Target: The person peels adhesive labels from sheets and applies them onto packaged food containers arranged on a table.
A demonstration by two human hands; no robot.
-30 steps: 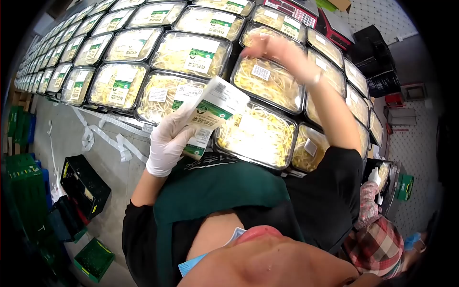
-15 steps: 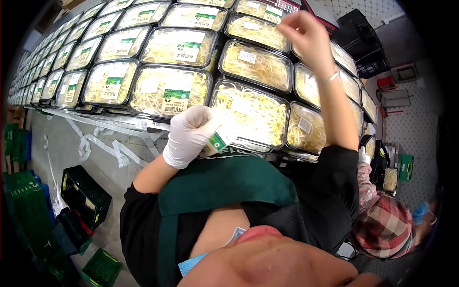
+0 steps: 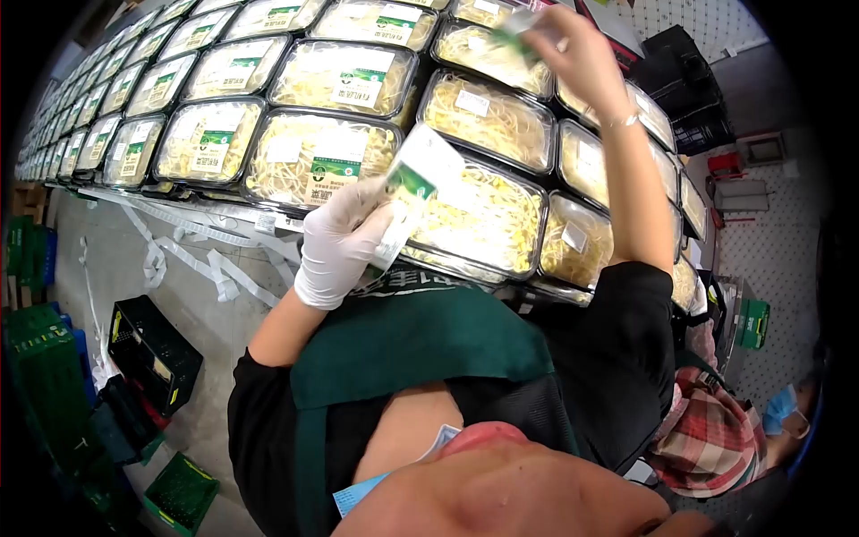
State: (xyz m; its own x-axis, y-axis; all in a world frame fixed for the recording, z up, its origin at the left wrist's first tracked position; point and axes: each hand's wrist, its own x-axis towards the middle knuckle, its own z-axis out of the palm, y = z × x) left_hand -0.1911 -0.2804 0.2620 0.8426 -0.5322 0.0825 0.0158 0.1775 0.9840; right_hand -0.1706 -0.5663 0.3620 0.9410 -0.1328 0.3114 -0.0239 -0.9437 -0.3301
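Note:
My left hand (image 3: 342, 240), in a white glove, is closed on a stack of white and green labels (image 3: 419, 183) over the near edge of the packs. Bare, with a bracelet at the wrist, my right hand (image 3: 577, 55) pinches one blurred green and white label (image 3: 519, 34) above a back pack of sprouts (image 3: 492, 55). In front of that pack lies another sprout pack (image 3: 486, 119) with a small white sticker only. A pack left of centre (image 3: 320, 159) carries a green and white label as well as a small sticker.
Rows of labelled sprout packs (image 3: 233, 67) stretch to the far left. White strip (image 3: 215, 273) hangs at the table's edge. Black and green crates (image 3: 154, 353) stand on the floor at left. A co-worker in a plaid garment (image 3: 707, 434) is at lower right.
My right hand, blurred and then raised without a visible label, now holds one above the back packs. My left hand dipped and rose again with the label stack. The co-worker's head and arm have shifted.

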